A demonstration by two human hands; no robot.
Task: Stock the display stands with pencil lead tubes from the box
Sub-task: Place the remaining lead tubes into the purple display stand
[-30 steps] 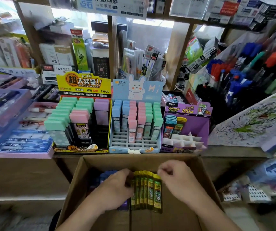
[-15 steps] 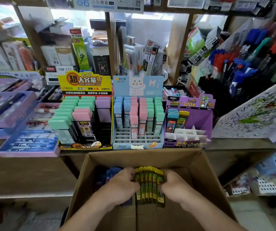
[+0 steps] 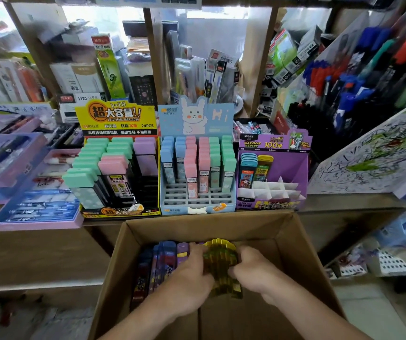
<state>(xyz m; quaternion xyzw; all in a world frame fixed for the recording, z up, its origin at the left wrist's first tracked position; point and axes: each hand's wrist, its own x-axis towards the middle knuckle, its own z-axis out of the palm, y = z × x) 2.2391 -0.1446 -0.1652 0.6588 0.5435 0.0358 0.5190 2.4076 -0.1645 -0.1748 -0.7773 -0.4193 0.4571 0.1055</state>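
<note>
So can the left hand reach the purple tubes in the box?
Likely yes in reach: the purple tubes lie uncovered beside the left hand. But it and the right hand grip the yellow tubes, so it must let go first.

Bright daylight floods in behind the shelves (image 3: 258,77), glare up top; yellow tubes (image 3: 221,263) smear with motion, edges bowing.

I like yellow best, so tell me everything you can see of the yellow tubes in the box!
The yellow tubes are a bunch of slim, see-through yellow-green plastic-looking sticks, blurred here. They sit side by side in a tight row inside the cardboard box, just right of blue and purple tubes. The left hand and right hand squeeze the bunch from either side.
</note>
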